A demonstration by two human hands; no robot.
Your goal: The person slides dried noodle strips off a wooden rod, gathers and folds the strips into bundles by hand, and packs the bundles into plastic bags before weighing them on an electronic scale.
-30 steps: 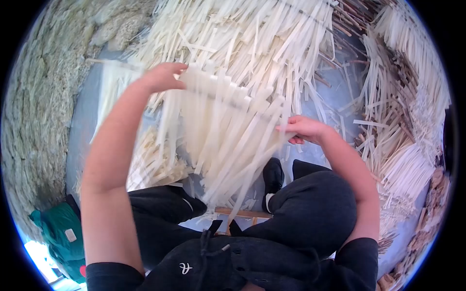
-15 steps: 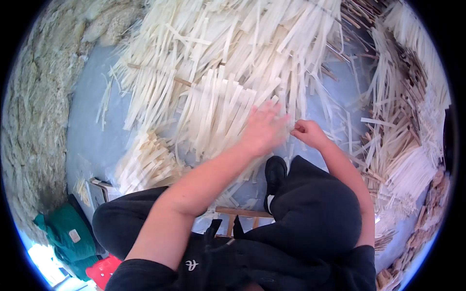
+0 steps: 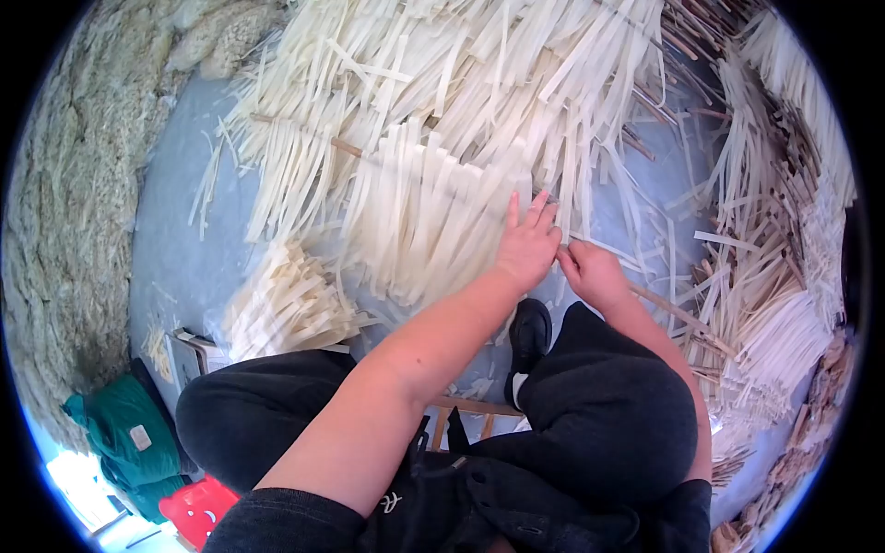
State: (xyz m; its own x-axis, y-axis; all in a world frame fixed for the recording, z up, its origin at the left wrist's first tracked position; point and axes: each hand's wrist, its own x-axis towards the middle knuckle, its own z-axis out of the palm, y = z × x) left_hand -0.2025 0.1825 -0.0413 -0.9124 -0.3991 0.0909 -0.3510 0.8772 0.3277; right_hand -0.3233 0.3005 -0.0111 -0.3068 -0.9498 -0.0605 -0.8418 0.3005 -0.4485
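One smooth grey-blue floor (image 3: 175,240) carries, well in from its left edge, a row of flat cream-coloured strips (image 3: 415,221), long axes pointing kneeward. The left hand (image 3: 530,249), nearer, is spread at the row's right end; the right hand (image 3: 595,274), just beside, curls, its hold unclear. One pale label (image 3: 139,437) is unreadable.

pale, flat strips (image 3: 415,207) lie side by side in an overlapping, fanned row reaching the left hand (image 3: 530,247), blurred near its fingers; a bare stick end (image 3: 347,147) juts from the row's far side. a slim brown stick (image 3: 671,307), pinched in the right hand (image 3: 595,272), slants back beneath its wrist.
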